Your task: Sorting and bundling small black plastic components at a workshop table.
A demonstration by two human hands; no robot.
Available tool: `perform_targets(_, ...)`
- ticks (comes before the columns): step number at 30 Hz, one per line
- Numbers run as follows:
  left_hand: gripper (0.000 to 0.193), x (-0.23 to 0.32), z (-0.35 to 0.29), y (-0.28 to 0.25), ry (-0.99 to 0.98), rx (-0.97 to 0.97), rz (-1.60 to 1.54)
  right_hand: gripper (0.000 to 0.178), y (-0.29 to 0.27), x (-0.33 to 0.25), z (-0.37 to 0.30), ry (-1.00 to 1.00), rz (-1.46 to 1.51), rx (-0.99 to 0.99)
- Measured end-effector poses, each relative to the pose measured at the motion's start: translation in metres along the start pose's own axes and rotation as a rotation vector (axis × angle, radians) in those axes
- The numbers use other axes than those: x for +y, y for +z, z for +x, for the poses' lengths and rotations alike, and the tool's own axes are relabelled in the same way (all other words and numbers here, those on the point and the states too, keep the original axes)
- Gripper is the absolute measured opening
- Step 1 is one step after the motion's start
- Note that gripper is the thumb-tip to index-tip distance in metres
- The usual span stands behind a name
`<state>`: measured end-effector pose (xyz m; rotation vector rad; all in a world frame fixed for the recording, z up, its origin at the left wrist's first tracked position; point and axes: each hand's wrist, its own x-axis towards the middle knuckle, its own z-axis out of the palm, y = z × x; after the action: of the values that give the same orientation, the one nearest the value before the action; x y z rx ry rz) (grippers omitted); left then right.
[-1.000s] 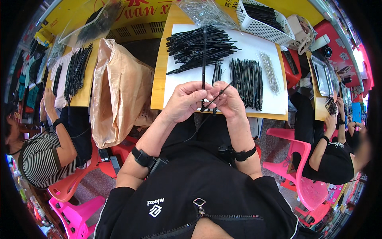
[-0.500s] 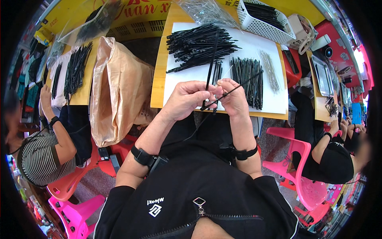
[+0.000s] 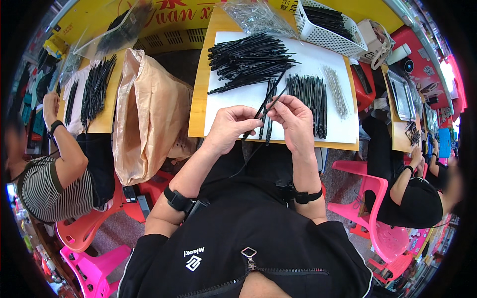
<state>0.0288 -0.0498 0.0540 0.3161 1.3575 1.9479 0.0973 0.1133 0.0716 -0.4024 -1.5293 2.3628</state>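
My left hand [image 3: 227, 128] is closed, thumb and forefinger pinching a long thin black strip [image 3: 276, 87] low down, so that it slants up and away to the right. Opposite it, my right hand [image 3: 294, 120] pinches a second slim black strip [image 3: 284, 92] that crosses close to the first. Beneath them lies a white board [image 3: 343, 130]. A heaped pile of black strips [image 3: 248, 59] covers its far left part. To the right, more black strips [image 3: 308, 107] lie side by side in a row. Beyond these is a small bunch of thin silvery wires [image 3: 336, 92].
A wooden table [image 3: 198, 116] carries the board. Behind it are a clear plastic bag [image 3: 258, 17] and a white perforated basket [image 3: 330, 32] of black strips. A large tan sack [image 3: 149, 114] stands left. People sit at both sides, near a pink chair [image 3: 370, 198].
My hands have drawn lower the strips they hold. The strip in my left hand has tipped from near upright to a rightward slant; the right-hand one no longer sticks out to the right.
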Motion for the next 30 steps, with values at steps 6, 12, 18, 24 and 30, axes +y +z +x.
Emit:
perform_targets(6, 0.01, -0.001, 0.0, -0.003, -0.043, 0.043, -0.037, 0.01, 0.006, -0.002, -0.006, -0.04, -0.074, -0.069)
perform_targets(12, 0.01, 0.003, -0.002, 0.002, -0.15, 0.029, -0.166, 0.009, -0.006, 0.004, -0.003, 0.021, 0.049, -0.042)
perform_targets(18, 0.011, 0.002, -0.001, 0.0, -0.202, 0.015, -0.156, 0.009, -0.003, 0.002, -0.007, 0.028, 0.133, -0.139)
perform_targets(24, 0.01, 0.004, -0.002, -0.003, -0.252, 0.008, -0.17, 0.01, -0.004, 0.002, -0.008, 0.042, 0.111, -0.157)
perform_targets(30, 0.011, 0.001, 0.0, -0.002, -0.127, 0.025, -0.064, 0.008, 0.01, 0.006, -0.013, -0.177, -0.175, 0.003)
